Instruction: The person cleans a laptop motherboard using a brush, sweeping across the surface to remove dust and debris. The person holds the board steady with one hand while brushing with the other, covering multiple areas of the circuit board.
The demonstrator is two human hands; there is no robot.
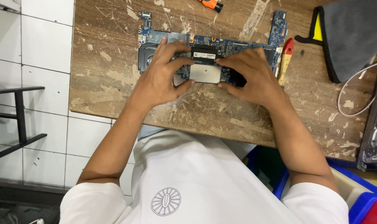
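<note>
The person wears a white short-sleeved T-shirt [184, 182] with a small round line-drawn emblem [165, 201] of radiating spokes printed on the front. Both forearms are bare from the sleeve hems down, and neither the left hand [163, 72] nor the right hand [250, 74] shows gloves, rings or a watch.

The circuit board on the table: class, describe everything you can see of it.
The circuit board is blue and wide, with two arms pointing away from the person, a dark fan at its left end and a silvery plate in the middle. It lies flat on the worn wooden table. The left hand and right hand press on its centre.
</note>
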